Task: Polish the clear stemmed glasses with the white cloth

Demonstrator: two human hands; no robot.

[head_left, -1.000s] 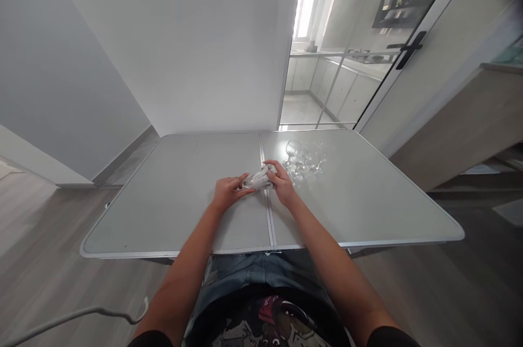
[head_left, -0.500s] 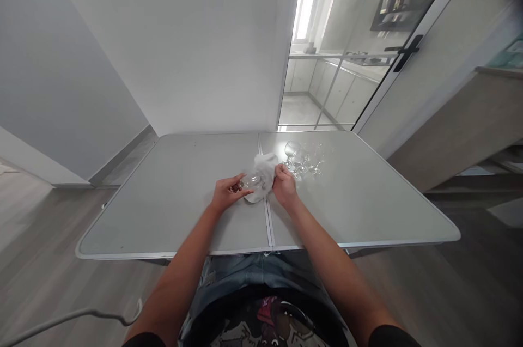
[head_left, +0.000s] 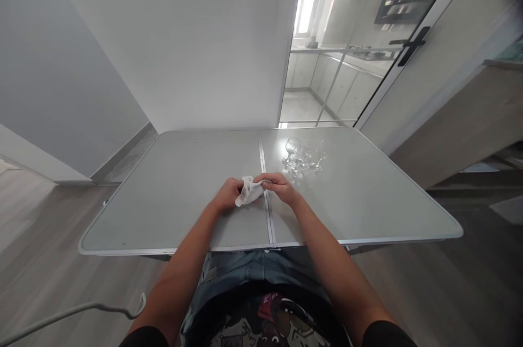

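Observation:
A crumpled white cloth (head_left: 248, 192) is wrapped over a clear wine glass, above the middle of the table. Only a faint transparent edge of that glass shows below the right fingers; the cloth and hands hide the remainder. My left hand (head_left: 229, 194) is closed around the glass at the cloth's left side. From the right, my right hand (head_left: 280, 186) pinches the cloth between thumb and fingers. Beyond it, several clear stemmed glasses (head_left: 292, 146) stand upright in a cluster on the table's right half.
The pale grey table (head_left: 171, 194) has a metal-edged seam down its middle. Behind it are a white wall (head_left: 204, 47) and a glass door with a black handle (head_left: 413, 46). A grey cable (head_left: 93, 306) hangs at the lower left.
The cloth has shifted from the glass's right side to cover it, now bunched nearer my left hand. My right hand has turned inward and moved left. The standing glasses have not moved.

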